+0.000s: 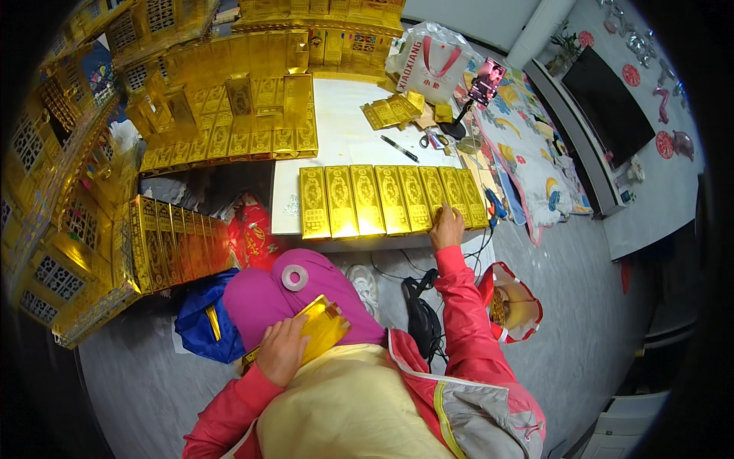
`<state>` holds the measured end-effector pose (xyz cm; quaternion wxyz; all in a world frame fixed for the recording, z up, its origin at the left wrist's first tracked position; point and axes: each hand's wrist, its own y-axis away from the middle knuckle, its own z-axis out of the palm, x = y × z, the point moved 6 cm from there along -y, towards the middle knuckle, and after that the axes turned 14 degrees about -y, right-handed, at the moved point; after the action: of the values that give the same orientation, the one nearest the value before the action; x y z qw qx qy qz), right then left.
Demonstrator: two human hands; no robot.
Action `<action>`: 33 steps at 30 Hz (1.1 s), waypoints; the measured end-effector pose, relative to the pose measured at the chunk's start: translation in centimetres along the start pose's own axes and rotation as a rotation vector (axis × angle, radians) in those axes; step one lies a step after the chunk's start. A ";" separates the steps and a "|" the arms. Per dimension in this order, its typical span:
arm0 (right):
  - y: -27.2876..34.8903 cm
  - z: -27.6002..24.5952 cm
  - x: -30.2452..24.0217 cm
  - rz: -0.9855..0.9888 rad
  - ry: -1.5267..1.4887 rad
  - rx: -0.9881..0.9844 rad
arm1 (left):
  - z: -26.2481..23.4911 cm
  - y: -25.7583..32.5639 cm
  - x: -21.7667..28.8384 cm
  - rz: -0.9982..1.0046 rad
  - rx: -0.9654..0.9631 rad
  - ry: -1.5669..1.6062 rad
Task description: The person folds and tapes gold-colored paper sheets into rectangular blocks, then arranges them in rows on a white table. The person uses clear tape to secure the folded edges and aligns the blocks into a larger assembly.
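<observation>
On my lap, my left hand (281,349) is closed over a shiny gold cardboard piece (325,329), partly folded; the palm hides some of it. My right hand (448,227) reaches to the white table's near edge, fingers gripping a gold box (433,200) toward the right end of a row. Several matching gold boxes (354,203) with embossed patterns lie side by side there. A white roll of tape (294,278) rests on my purple-covered leg. Just right of the row is a blue-and-black tool (495,206) with a cord, its kind unclear.
Large gold paper structures (222,115) fill the left and back. On the table (344,115) are a pen (400,148), scissors (425,141), gold scraps (390,112), a phone (487,81) on a stand and a white bag (432,65). A red-rimmed bag (524,306) and black cords stand on the floor.
</observation>
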<state>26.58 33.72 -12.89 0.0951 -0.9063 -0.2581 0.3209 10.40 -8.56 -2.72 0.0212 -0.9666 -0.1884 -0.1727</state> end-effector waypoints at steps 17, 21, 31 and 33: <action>1.3 4.2 -9.7 -0.224 -0.074 -0.201 | 0.3 0.1 -0.4 0.052 0.106 0.104; 1.7 4.1 -12.7 -0.368 -0.293 -0.105 | 0.2 0.4 -0.1 0.103 0.141 0.025; 3.2 7.6 -17.8 -0.455 -0.212 -0.302 | 0.8 0.7 -0.1 0.103 0.044 0.119; 3.6 8.9 -18.6 -0.448 -0.131 -0.433 | 1.2 0.8 -0.2 0.107 0.020 0.124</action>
<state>10.14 20.92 -11.14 -0.0487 -0.8035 -0.5191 0.2873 10.95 -9.27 -3.87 0.0515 -0.9625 -0.1365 -0.2288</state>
